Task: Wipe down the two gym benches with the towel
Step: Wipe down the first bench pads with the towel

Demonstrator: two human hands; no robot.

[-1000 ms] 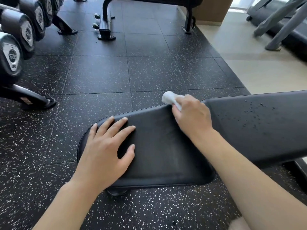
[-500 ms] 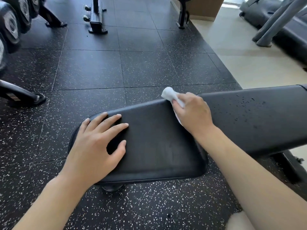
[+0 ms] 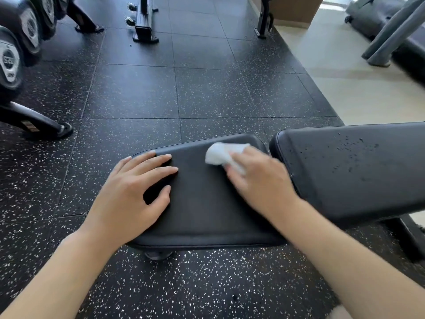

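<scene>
Flooring of black speckled rubber tiles under a black padded vinyl bench: long back pad at right, droplets on it; shorter seat pad at centre. Left hand flat on seat pad's left part, fingers spread. Right hand, blurred, grips crumpled white towel against seat pad's far right area.
</scene>
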